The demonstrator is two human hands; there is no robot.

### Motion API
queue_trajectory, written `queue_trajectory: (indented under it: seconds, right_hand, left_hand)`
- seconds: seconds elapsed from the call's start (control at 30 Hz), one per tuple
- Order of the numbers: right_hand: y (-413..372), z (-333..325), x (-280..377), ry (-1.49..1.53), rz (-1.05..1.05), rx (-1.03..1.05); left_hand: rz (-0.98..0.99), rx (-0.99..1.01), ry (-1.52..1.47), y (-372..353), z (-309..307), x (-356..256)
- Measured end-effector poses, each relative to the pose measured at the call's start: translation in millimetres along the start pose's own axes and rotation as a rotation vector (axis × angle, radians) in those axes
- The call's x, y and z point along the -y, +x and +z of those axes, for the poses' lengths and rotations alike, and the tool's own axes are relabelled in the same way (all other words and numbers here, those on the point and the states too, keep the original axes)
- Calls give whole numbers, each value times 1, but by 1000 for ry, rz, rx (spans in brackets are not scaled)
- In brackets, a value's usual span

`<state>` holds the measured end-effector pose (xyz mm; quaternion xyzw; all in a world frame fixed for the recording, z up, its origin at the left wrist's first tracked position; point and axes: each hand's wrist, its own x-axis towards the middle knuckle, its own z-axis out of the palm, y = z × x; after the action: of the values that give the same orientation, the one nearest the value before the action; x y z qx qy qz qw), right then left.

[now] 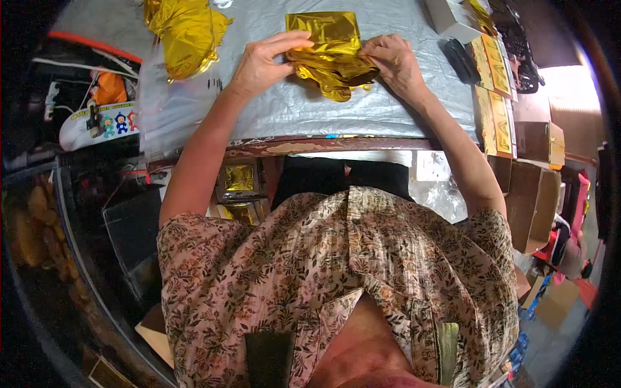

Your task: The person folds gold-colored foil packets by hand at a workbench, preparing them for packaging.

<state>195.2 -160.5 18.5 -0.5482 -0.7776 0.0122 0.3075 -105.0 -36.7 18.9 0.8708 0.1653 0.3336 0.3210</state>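
Shiny gold foil (pixel 333 68) lies between my two hands on the silver-grey covered table. Its far part is a smooth, flat rectangle, while the near part is bunched and crumpled. My left hand (pixel 266 63) has its fingers over the foil's left edge and its thumb lower down, gripping it loosely. At the right edge, my right hand (pixel 393 63) pinches the foil between thumb and fingers. Further left on the table is a larger crumpled heap of gold foil (pixel 187 39).
Yellow printed boxes (pixel 495 64) and a black case (pixel 461 59) line the table's right edge, below a white box (pixel 453 18). Cardboard boxes (pixel 532 205) stand at the right. Gold packets (pixel 239 178) sit under the table edge (pixel 310 146).
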Motion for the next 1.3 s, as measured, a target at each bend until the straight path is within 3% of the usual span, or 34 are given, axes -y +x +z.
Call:
queue_trajectory:
  seconds: [0.13, 0.37, 0.43, 0.67, 0.77, 0.83, 1.3]
  right_hand:
    - [-1, -2, 0, 28, 10, 17]
    - [-2, -4, -4, 83, 68, 28]
    - [-1, 0, -7, 342, 181, 14]
    - [0, -4, -5, 283, 213, 7]
    - [1, -3, -7, 169, 204, 11]
    - [3, -3, -3, 168, 214, -9]
    - [16, -4, 1, 329, 578, 27]
  left_hand:
    - [28, -40, 156, -3, -4, -1]
    - [-10, -94, 111, -4, -1, 3]
    - [82, -98, 320, -7, 0, 5]
    - [176, -119, 417, -8, 2, 7]
    - [128, -111, 341, -8, 4, 13]
    - [-19, -58, 274, -9, 5, 12]
    - [-143, -170, 254, -4, 13, 19]
